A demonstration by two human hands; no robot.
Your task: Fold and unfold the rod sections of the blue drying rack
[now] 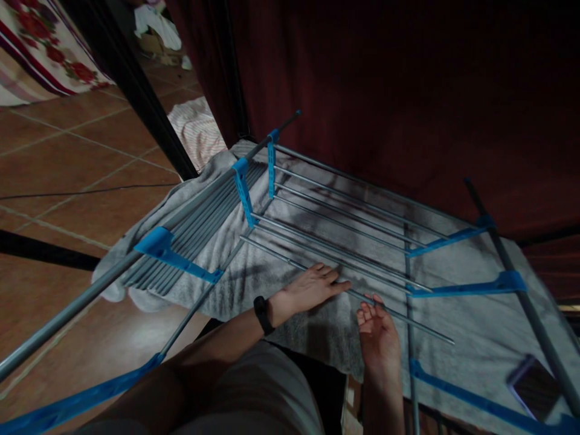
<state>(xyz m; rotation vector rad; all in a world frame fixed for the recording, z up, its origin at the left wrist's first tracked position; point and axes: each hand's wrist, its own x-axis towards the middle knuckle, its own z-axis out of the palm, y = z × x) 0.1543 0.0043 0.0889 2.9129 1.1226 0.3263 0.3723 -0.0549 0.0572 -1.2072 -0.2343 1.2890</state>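
Grey and slender, one metal tube (356, 295) ran beneath the left hand (312, 285), whose grip was hidden, to the right hand (378, 329), fingers curled around it; neither end was bracketed. Beyond them, crossbars (317, 241) already spanned blue plastic brackets (243, 193); leftward, bundled rods (199, 223) looked unfitted.

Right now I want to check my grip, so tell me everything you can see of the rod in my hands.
The rod is thin, straight and grey, looks like metal, and shows a small joint left of the left hand. It slants down to the right, above the grey cloth. The left hand lies palm down over it; the right hand, palm up, has its fingers curled at it. Its right end sticks out free; whether its left end touches anything is unclear.
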